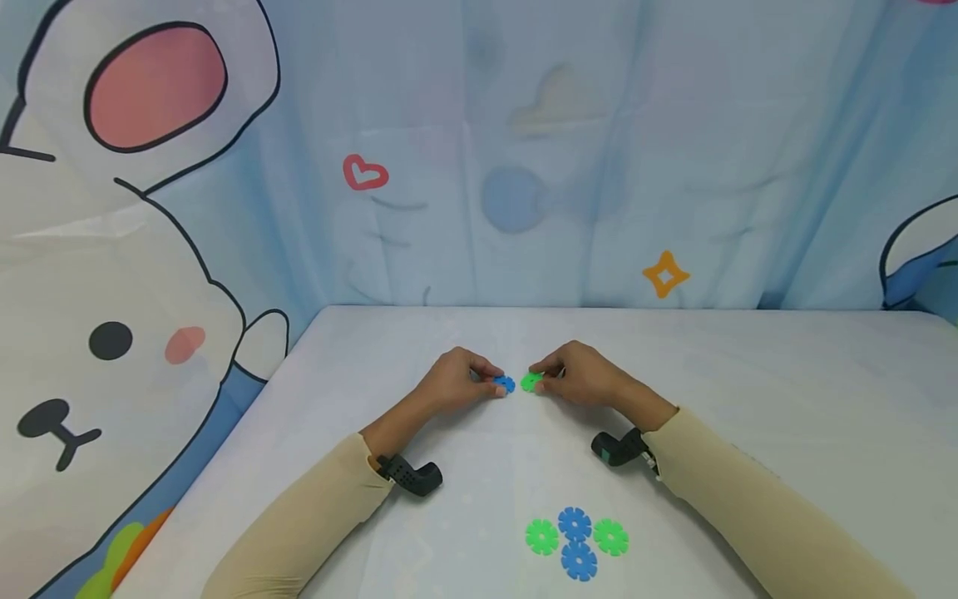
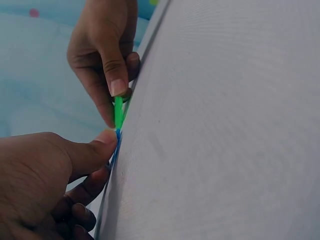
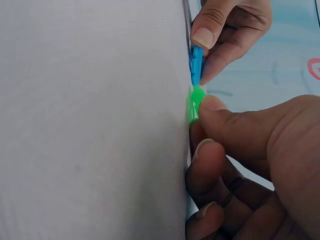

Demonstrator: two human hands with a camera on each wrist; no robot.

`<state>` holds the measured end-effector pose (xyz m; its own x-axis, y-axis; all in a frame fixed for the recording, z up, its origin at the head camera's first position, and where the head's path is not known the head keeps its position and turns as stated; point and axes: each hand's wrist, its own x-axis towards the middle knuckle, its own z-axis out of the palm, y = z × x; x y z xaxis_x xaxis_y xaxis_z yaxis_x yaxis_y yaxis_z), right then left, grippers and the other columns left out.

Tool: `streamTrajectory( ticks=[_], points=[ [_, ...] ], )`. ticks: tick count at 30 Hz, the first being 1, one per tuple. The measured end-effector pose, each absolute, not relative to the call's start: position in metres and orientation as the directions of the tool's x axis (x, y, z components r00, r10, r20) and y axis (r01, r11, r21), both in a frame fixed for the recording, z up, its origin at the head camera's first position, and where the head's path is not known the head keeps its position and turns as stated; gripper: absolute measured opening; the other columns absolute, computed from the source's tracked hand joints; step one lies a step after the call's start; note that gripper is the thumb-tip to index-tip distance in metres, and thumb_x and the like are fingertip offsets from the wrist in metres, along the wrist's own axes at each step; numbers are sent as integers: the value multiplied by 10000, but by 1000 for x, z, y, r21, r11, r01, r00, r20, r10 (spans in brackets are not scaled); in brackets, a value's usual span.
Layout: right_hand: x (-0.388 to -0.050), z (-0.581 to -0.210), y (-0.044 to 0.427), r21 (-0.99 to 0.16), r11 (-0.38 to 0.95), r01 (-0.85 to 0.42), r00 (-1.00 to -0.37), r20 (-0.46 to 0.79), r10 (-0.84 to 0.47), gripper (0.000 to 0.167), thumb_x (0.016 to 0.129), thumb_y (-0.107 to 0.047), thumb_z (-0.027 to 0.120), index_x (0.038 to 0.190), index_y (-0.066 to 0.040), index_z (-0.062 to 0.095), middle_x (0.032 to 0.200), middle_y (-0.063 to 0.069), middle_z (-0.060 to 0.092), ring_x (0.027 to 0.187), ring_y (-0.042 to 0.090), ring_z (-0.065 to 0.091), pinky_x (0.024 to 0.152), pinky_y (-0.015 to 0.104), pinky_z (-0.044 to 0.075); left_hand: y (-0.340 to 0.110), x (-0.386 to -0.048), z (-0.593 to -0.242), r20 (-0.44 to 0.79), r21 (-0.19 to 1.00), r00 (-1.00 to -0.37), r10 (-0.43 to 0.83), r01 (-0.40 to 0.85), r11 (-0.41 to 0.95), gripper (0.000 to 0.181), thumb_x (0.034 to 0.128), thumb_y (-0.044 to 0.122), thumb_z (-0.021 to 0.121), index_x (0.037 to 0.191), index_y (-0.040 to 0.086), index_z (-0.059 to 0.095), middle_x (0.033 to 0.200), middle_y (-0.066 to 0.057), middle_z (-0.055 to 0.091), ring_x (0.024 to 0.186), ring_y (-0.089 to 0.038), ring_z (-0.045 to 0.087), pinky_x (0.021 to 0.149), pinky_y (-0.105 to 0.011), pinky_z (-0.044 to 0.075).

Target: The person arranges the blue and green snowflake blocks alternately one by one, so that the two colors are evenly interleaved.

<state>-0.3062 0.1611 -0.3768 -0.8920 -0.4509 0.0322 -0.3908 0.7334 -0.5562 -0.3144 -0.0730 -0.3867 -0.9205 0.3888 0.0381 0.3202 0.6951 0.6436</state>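
Over the far half of the white table, my left hand [image 1: 460, 381] pinches a blue notched plastic disc [image 1: 506, 384] between thumb and fingers. Facing it, my right hand [image 1: 584, 374] pinches a green notched disc [image 1: 530, 382] the same way. A narrow gap parts the two discs in the head view. Both wrist views show them nearly edge-on, the green disc [image 2: 119, 111] in line with the blue disc [image 3: 196, 65]. Fingertips cover part of each disc.
Nearer the front of the table [image 1: 449, 541] lie two more blue discs [image 1: 580, 561], one behind the other, their edges meeting. A green disc [image 1: 542, 537] lies to their left and another green disc [image 1: 611, 537] to their right. A printed blue curtain [image 1: 449, 249] hangs behind the table.
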Motion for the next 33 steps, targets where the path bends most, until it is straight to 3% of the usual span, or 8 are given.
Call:
streamTrajectory(
  ticks=[9,19,28,33],
  points=[
    [-306,-378,162,-548,736,-397,-894,47,-446,291,907,-185,691,1164,-52,725,893,4,725,781,114,591,686,273,469,-71,-312,-385,32,633,-925,378,312,709,264,829,305,803,1051,163,784,1026,9,761,871,-82,600,715,-235,465],
    [-304,-379,159,-554,725,-410,-889,63,-454,308,897,-209,707,1146,-29,724,859,2,704,774,110,591,679,269,468,-71,-310,-383,40,620,-927,373,316,718,271,831,298,800,1056,148,782,1042,-5,764,953,-109,642,747,-240,485],
    [-302,-378,157,-555,726,-406,-890,61,-451,306,897,-198,710,1154,-31,723,833,-3,690,728,107,550,643,263,441,-71,-307,-382,49,612,-922,384,332,718,255,823,284,809,1034,142,788,992,-6,769,838,-75,599,690,-213,452],
    [-303,-380,156,-557,718,-416,-885,67,-461,317,894,-198,716,1165,-34,721,830,-4,700,734,107,557,644,263,440,-72,-306,-382,64,604,-920,387,345,719,252,820,285,812,1027,142,791,984,-6,773,912,-106,642,729,-233,478]
  ],
)
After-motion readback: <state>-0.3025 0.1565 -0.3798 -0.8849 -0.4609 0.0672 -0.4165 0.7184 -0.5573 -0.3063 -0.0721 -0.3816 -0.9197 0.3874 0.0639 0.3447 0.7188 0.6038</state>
